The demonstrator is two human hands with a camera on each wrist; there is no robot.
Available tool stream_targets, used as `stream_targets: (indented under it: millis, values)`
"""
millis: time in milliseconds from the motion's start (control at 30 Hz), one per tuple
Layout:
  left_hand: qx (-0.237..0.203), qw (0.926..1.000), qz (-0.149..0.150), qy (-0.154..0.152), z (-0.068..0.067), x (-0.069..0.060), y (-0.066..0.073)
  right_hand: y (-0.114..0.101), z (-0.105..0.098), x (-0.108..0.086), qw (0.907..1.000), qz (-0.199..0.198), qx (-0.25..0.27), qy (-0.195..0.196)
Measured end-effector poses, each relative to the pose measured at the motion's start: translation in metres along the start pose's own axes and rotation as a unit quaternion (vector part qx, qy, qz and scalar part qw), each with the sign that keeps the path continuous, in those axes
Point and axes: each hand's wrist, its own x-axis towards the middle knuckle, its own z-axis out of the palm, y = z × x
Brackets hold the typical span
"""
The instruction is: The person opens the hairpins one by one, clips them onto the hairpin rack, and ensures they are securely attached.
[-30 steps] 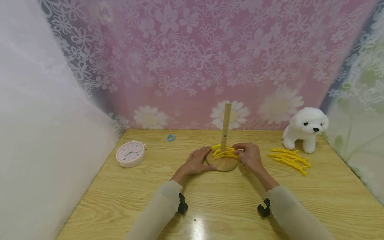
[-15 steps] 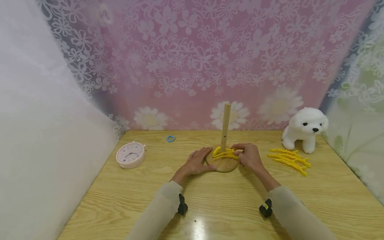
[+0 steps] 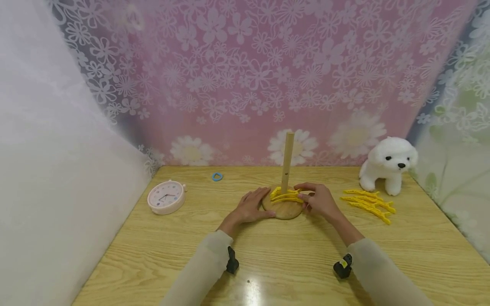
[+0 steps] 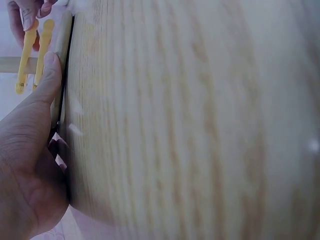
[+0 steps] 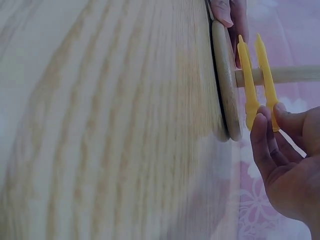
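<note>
A round wooden base with an upright wooden post stands on the table. My left hand holds the base's left rim, its thumb along the front edge, fingers spread toward the back. Two yellow forked plastic branches lie across the post's foot, one above the other. The right wrist view shows them apart, the upper branch higher on the post than the lower branch. My right hand pinches the upper branch's end between thumb and fingers. Where they meet the post is partly hidden.
Several loose yellow branches lie on the table right of the base. Behind them sits a white plush dog. A pink clock lies at the left, and a small blue ring lies near the back edge.
The rear yellow branch has swung closer to the front one since a second ago. My right wrist has shifted slightly right and turned. The left hand and base stay put.
</note>
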Motion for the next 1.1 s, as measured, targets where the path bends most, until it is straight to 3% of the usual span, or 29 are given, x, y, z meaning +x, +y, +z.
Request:
stream_targets:
  millis: [167, 467, 767, 1100]
  values:
    - [-0.01, 0.9999, 0.007, 0.003, 0.001, 0.002, -0.002, -0.002, -0.005, -0.003, 0.9994, -0.002, 0.031, -0.012]
    - [-0.019, 0.9997, 0.01, 0.008, 0.009, 0.011, -0.014, 0.004, -0.021, -0.011, 0.9982, 0.003, 0.061, 0.0]
    - [-0.011, 0.9999, 0.004, 0.002, 0.006, 0.005, -0.007, 0.024, -0.048, -0.028, 0.9982, -0.005, 0.059, -0.002]
    - [-0.021, 0.9997, 0.009, 0.007, 0.013, 0.011, -0.019, 0.041, -0.087, -0.049, 0.9996, 0.018, 0.018, 0.014]
